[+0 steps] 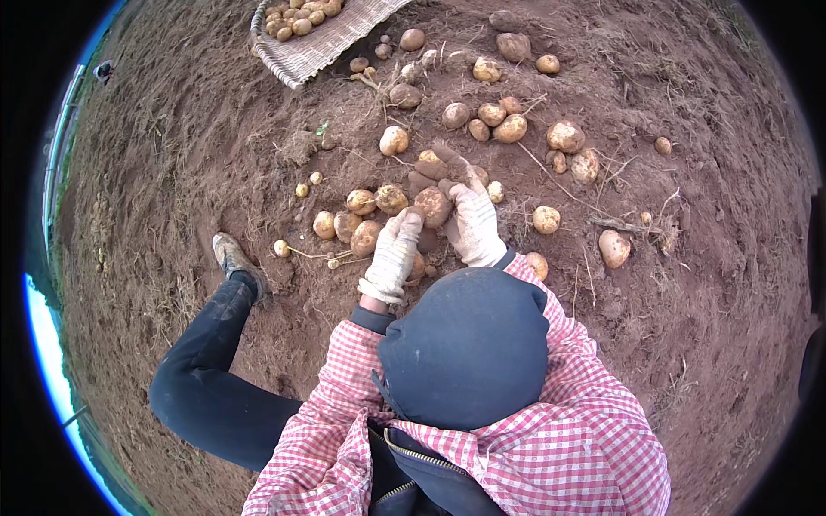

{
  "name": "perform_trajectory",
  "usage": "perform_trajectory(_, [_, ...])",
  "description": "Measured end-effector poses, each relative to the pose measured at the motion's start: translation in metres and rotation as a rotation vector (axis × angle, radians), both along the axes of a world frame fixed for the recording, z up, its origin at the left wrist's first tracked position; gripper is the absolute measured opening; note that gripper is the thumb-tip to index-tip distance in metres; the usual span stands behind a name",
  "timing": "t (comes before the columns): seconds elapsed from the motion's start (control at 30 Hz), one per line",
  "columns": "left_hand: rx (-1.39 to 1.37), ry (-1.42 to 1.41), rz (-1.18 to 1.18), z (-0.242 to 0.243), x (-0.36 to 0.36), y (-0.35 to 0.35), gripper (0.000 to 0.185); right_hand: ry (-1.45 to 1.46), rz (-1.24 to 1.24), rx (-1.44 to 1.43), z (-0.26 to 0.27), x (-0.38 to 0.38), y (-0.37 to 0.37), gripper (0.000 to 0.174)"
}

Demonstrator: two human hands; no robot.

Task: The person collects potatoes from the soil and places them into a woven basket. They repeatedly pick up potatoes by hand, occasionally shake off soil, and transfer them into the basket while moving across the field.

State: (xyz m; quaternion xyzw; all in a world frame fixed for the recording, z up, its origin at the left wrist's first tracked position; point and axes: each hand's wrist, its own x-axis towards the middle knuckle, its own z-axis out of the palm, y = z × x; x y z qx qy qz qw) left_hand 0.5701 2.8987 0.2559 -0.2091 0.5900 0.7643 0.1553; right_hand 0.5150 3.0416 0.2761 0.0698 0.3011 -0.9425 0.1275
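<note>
A round, soil-coated potato (433, 206) is held between my two gloved hands. My left hand (395, 253), in a whitish knit glove, grips its near left side with the thumb against the skin. My right hand (476, 216) wraps the right and far sides; its glove fingers are brown with soil, and one finger points away from me. Just left of the hands lies a cluster of potatoes (346, 226). Another potato (416, 266) is partly hidden behind my left glove.
Beyond my hands, a woven basket (329, 48) holds several potatoes. More loose potatoes (511, 129) lie across the brown soil (697, 193), with dry stems (616, 224) on the right. My shoe (235, 258) rests at left. A dark rounded cloth (464, 348) covers part of the near view.
</note>
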Motion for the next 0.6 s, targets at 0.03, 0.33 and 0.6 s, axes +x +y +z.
perform_trajectory(0.03, [0.016,-0.144,0.065,-0.005,-0.001,0.000,0.033,0.001,0.008,-0.027,-0.003,0.001,0.000,0.054])
perform_trajectory(0.33, [0.330,-0.086,0.066,0.008,0.003,0.001,0.036,0.016,0.029,-0.053,-0.007,0.002,-0.003,0.053])
perform_trajectory(0.6, [0.215,-0.197,0.044,0.033,-0.007,-0.009,0.047,0.299,0.102,0.799,0.006,0.002,0.026,0.050])
